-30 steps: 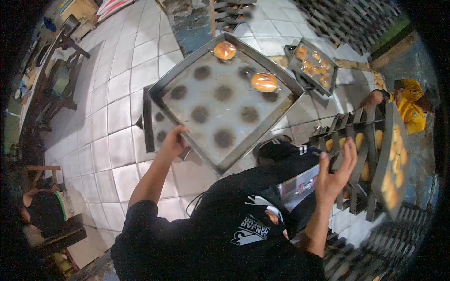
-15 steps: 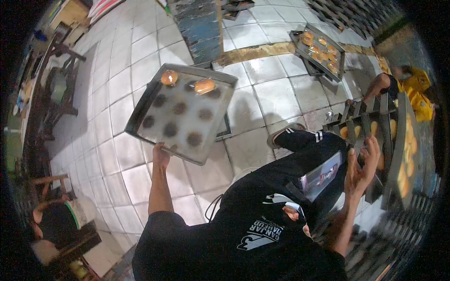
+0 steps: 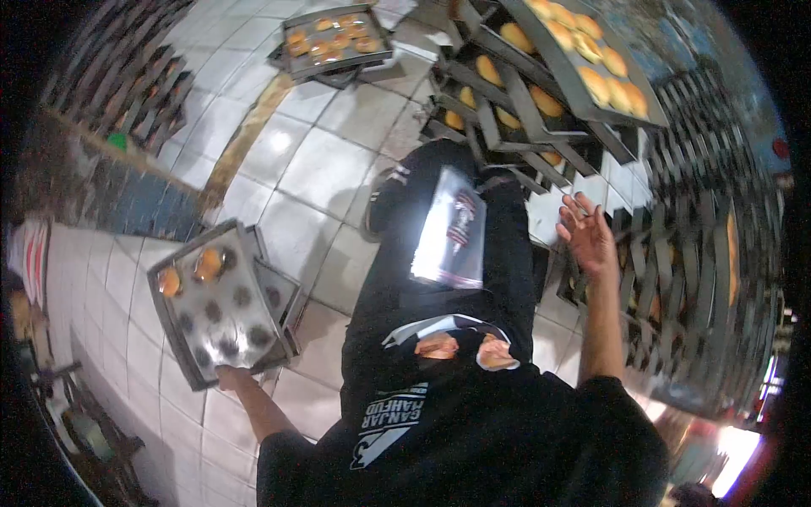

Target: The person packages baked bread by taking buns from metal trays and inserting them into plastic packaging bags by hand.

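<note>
My left hand (image 3: 230, 378) grips the near edge of a metal baking tray (image 3: 196, 317). Two shiny buns, one bun (image 3: 169, 280) at the far left corner and another bun (image 3: 207, 264) beside it, seem to be in clear wrap. Dark round marks cover the rest of its base. Part of another tray (image 3: 279, 291) shows beneath it. My right hand (image 3: 590, 241) is raised with fingers apart and slightly bent, holding nothing, near the stacked trays. Across my lap lies a stack of clear printed plastic bags (image 3: 456, 228).
Ahead on the right, crisscrossed trays (image 3: 541, 127) hold golden buns, with a full tray of buns (image 3: 591, 59) on top. Further stacked trays (image 3: 676, 262) stand at the right. A tray of wrapped buns (image 3: 334, 38) sits on the tiled floor (image 3: 317, 160) ahead. A wooden bench (image 3: 89, 431) is lower left.
My view has swung right, so the held tray appears lower left and the bun stacks come nearer the middle. My left hand keeps hold of the tray; my right hand stays open.
</note>
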`<state>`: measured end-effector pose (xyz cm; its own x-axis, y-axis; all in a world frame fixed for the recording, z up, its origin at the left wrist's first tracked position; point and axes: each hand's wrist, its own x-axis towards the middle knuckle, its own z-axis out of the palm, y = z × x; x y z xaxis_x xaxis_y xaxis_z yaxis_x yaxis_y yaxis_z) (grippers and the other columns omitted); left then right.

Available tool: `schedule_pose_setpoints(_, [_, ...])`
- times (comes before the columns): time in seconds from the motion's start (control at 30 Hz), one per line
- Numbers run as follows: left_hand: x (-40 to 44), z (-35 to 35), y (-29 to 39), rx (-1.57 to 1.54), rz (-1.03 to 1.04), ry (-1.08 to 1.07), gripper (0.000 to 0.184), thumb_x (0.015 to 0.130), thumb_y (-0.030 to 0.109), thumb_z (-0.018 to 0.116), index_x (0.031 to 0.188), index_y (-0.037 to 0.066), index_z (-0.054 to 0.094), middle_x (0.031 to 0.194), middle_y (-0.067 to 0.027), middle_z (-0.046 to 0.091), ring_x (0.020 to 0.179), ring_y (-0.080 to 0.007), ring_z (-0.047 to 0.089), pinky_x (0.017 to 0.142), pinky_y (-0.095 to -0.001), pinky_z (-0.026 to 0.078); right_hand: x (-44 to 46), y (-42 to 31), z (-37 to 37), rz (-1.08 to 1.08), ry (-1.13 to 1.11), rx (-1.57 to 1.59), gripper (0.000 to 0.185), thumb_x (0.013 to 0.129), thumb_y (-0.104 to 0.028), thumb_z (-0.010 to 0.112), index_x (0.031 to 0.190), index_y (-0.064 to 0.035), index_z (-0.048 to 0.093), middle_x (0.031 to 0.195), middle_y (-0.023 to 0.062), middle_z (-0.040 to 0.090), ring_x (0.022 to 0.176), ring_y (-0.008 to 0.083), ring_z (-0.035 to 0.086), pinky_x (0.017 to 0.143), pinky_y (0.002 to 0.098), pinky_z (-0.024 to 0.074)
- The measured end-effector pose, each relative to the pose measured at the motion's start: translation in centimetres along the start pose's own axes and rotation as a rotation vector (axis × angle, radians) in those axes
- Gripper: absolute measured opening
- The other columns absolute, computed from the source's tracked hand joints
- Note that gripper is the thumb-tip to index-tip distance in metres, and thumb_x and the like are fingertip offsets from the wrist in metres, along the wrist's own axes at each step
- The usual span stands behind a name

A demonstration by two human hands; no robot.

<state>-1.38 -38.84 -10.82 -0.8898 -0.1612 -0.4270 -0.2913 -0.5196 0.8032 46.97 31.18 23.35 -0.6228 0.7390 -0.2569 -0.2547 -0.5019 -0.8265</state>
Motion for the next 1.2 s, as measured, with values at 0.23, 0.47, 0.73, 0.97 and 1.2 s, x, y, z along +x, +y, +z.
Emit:
schedule_pose_setpoints(0.23, [-26.6,44.2,-1.7,1.05,0.708,-1.134,0.053,0.098,0.022,0.06,0.147,0.005,0.051,0.154,-0.0194,0.048,0.143,-0.0305,0.045,0.12,-0.0401,0.032,-4.7,11.4,-8.0,-0.161,0.299,-1.94,0.028,0.093,-0.015,0.062,0.118,-0.0056,0.072,0.121,0.0154,0.07,0.113,0.0364,0.067,0.099,0.0428,0.051])
schedule_pose_setpoints(0.47, [-34.4,50.0,-9.6,1.103,1.273,-1.756,0.035,0.086,0.012,0.066,0.121,0.011,0.072,0.152,-0.0209,0.049,0.147,-0.0464,0.035,0.117,-0.0631,0.03,-4.7,5.8,6.6,-0.656,0.225,-1.385,0.048,0.083,-0.013,0.078,0.127,-0.0037,0.061,0.136,0.0193,0.06,0.126,0.0386,0.057,0.107,0.0472,0.0465])
schedule_pose_setpoints(0.73, [-39.2,52.5,-6.3,0.912,-0.438,-1.67,0.03,0.094,0.011,0.073,0.116,-0.008,0.067,0.122,-0.0203,0.068,0.115,-0.0257,0.066,0.1,-0.0397,0.052,1.0,-1.6,8.7,-0.634,-0.428,-1.375,0.029,0.087,-0.016,0.076,0.113,-0.0053,0.066,0.113,0.0125,0.065,0.114,0.0329,0.062,0.102,0.0436,0.049])
schedule_pose_setpoints(0.97, [-37.2,55.3,-7.8,0.699,-0.532,-1.449,0.02,0.1,0.019,0.066,0.089,0.003,0.064,0.082,-0.0129,0.073,0.066,-0.017,0.068,0.061,-0.0298,0.054,17.7,-21.3,8.8,-0.607,0.024,-1.636,0.046,0.1,-0.038,0.063,0.128,-0.0008,0.064,0.122,0.0214,0.068,0.113,0.0386,0.065,0.098,0.0444,0.0508])
schedule_pose_setpoints(1.2, [-36.6,54.5,-8.8,0.647,-0.451,-1.261,0.025,0.106,0.024,0.056,0.108,-0.001,0.061,0.089,-0.0141,0.073,0.072,-0.0178,0.07,0.065,-0.0312,0.057,19.4,-22.2,9.2,-0.387,0.199,-1.94,0.068,0.087,-0.051,0.073,0.13,0.0018,0.063,0.116,0.0276,0.069,0.108,0.0411,0.067,0.098,0.0454,0.0507])
